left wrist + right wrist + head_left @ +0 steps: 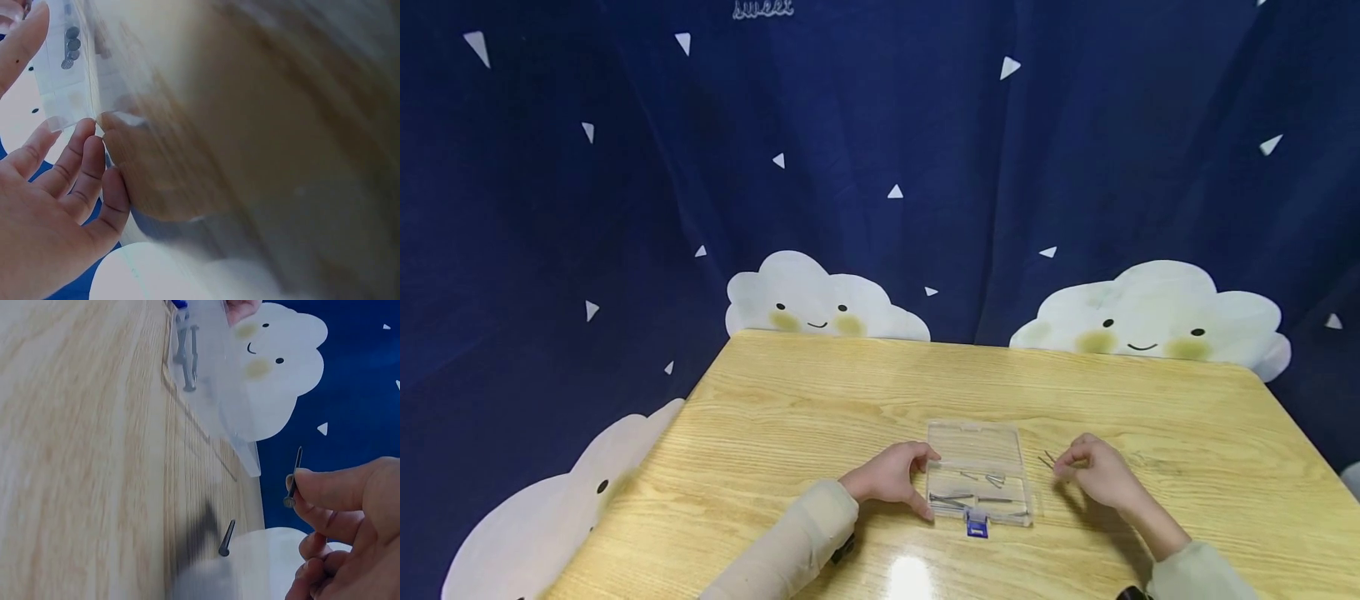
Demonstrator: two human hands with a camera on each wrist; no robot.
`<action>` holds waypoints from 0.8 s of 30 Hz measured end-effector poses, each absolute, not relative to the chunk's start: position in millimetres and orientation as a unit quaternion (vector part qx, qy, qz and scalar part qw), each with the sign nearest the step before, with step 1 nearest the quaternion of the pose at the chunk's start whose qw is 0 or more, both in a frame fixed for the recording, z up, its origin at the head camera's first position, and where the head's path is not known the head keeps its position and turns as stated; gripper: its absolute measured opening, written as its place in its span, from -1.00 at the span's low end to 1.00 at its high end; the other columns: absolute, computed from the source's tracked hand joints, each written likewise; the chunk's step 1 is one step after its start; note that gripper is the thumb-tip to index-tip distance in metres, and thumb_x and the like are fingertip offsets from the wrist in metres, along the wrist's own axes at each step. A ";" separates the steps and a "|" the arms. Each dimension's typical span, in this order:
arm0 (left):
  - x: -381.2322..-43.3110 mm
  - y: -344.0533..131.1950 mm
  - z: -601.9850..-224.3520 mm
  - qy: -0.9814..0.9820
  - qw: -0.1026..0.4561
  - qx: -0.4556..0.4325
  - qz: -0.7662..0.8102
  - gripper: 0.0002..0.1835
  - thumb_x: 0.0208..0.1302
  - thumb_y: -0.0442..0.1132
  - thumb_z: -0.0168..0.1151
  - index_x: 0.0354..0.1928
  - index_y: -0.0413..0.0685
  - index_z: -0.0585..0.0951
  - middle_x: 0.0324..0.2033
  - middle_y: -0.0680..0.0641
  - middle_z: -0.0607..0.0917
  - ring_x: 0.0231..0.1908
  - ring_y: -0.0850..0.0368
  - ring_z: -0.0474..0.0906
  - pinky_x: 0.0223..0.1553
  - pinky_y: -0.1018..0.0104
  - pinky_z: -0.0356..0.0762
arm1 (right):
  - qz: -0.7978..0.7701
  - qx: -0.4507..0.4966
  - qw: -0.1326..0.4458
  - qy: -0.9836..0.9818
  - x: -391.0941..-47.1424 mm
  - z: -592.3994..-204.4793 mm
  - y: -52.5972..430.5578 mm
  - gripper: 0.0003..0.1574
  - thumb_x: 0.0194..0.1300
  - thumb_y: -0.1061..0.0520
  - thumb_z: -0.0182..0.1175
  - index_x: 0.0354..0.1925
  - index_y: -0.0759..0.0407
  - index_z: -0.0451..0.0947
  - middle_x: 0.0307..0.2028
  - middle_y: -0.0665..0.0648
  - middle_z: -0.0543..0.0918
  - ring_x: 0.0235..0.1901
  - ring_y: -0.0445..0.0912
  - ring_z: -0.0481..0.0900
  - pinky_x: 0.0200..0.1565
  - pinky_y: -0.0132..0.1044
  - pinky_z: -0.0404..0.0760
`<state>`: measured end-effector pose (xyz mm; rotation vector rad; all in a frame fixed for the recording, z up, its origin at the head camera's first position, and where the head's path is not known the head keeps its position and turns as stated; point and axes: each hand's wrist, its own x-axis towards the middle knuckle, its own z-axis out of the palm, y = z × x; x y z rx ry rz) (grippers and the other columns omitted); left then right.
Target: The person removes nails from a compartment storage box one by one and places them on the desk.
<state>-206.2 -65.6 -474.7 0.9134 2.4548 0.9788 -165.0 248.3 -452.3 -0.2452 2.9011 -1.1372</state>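
Right wrist view has the held nail (pixel 296 472) pinched between thumb and finger of the right hand (pixel 1092 472), so this grip is narrow and occupied; there the nail's tip points near half past twelve, its head near half past six. A second nail (pixel 227 539) appears to lie on the bench (pixel 775 400), between seven and eight o'clock from it. The relation that seems to count is with the clear box (pixel 943 479): seen from the head, it sits at nine o'clock from the right fingertips, near but apart, with several nails (pixel 951 497) inside, most lying roughly left to right. Its lid (pixel 973 442) is open at twelve o'clock, the blue latch (pixel 977 527) at six. At the box's nine o'clock edge, the left hand (pixel 887 475) holds it, thumb and fingers set wide. Head view shows thin nails by the right fingertips without telling which is held; the right wrist view settles that. Left wrist view alone shows round nail heads (pixel 73 44) bunched together behind clear plastic.
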 end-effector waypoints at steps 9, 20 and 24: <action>-208.0 -65.8 -476.9 0.871 0.170 0.321 0.331 -0.22 -0.35 -0.15 0.58 0.04 -0.13 0.48 -0.40 0.09 0.44 -0.36 0.24 0.34 -0.29 0.49 0.33 | -0.349 -0.048 0.018 0.936 -176.1 -458.9 259.1 -0.94 0.09 0.30 0.22 -0.48 0.27 0.62 -0.37 0.17 0.54 -0.27 0.16 0.49 -0.22 0.07 0.42; -208.3 -65.7 -476.9 0.873 0.166 0.323 0.326 -0.23 -0.34 -0.14 0.58 0.05 -0.13 0.48 -0.40 0.12 0.43 -0.35 0.25 0.34 -0.28 0.50 0.33 | -0.353 0.007 0.060 0.934 -192.3 -470.8 270.8 -0.85 0.12 0.26 0.18 -0.40 0.37 0.61 -0.49 0.14 0.60 -0.53 -0.06 0.46 -0.42 -0.16 0.42; -208.3 -65.8 -476.2 0.871 0.166 0.328 0.324 -0.23 -0.33 -0.14 0.58 0.05 -0.14 0.48 -0.39 0.11 0.44 -0.35 0.22 0.35 -0.28 0.50 0.33 | -0.373 0.021 0.068 0.925 -193.6 -475.5 271.9 -0.83 0.13 0.26 0.15 -0.41 0.39 0.60 -0.62 0.06 0.51 -0.64 -0.10 0.36 -0.52 -0.24 0.34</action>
